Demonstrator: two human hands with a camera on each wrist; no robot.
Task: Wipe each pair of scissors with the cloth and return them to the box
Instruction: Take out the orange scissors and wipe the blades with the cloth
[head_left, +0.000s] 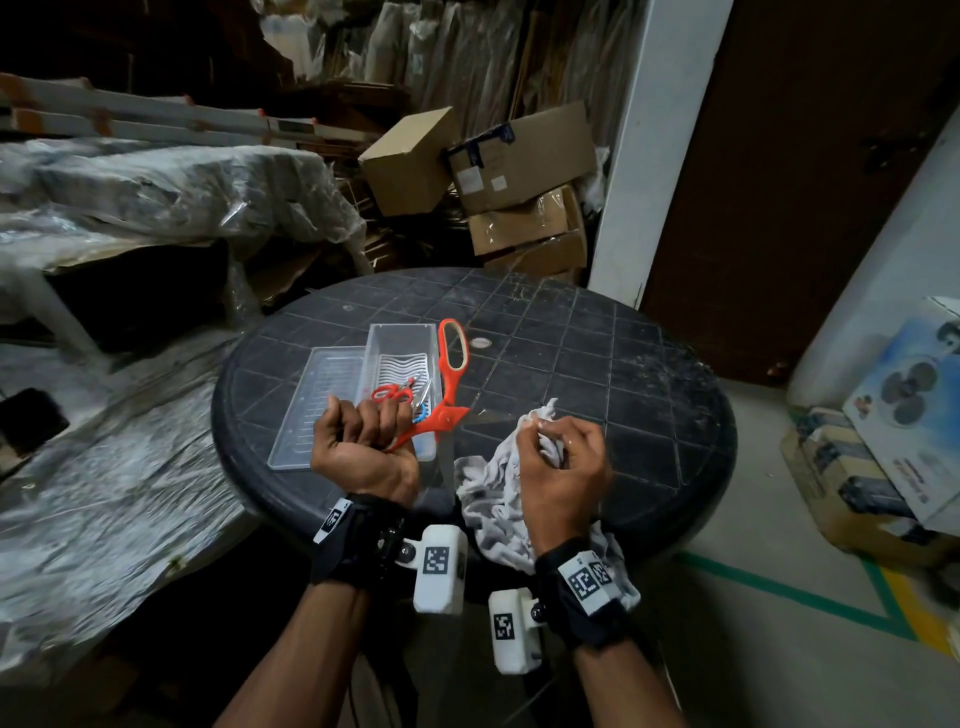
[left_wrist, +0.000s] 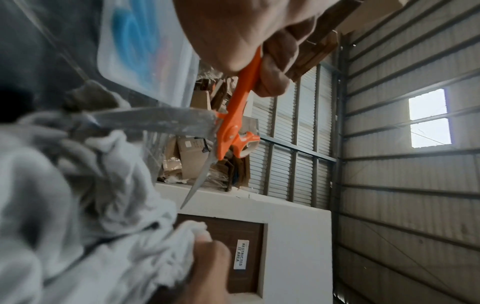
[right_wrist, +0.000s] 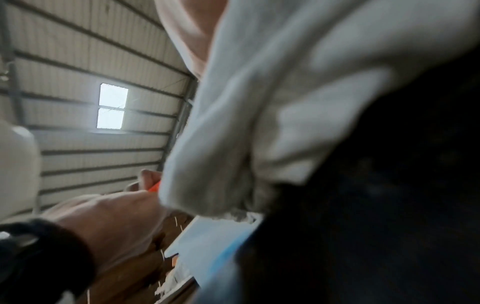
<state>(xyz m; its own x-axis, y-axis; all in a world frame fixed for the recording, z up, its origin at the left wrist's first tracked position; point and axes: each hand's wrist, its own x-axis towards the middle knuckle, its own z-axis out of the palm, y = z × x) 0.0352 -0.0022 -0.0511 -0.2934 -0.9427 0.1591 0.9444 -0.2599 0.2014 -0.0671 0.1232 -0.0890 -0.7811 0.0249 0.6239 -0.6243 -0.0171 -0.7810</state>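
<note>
Two hands work over a round black desk (head_left: 597, 353) with a diamond-grid top, dusty toward its right side. Around it lies a storeroom: cardboard boxes (head_left: 493, 171) stacked behind, plastic-wrapped bundles (head_left: 156, 192) to the left, a white pillar and a dark brown door (head_left: 779, 182) at the right, green and yellow tape lines on the floor.

On the desk a clear plastic box (head_left: 402, 364) stands with its lid (head_left: 317, 410) flat just to its left. Small red-handled scissors (head_left: 392, 393) and a blue-handled pair (head_left: 422, 413) lie inside the box.

The left hand (head_left: 363, 441) has its fingers (left_wrist: 275, 67) curled tight round one handle of the large orange scissors (head_left: 449, 384) — the other handle loop points away toward the far rim of the desk, above the box's right wall. The blades are spread: one runs rightward into the white cloth (head_left: 493, 488), the other points down and toward the person, as the left wrist view shows.

The right hand (head_left: 561, 467) has its fingers bunched closed on the cloth, which wraps the tip of the rightward blade and trails back under the wrist.
</note>
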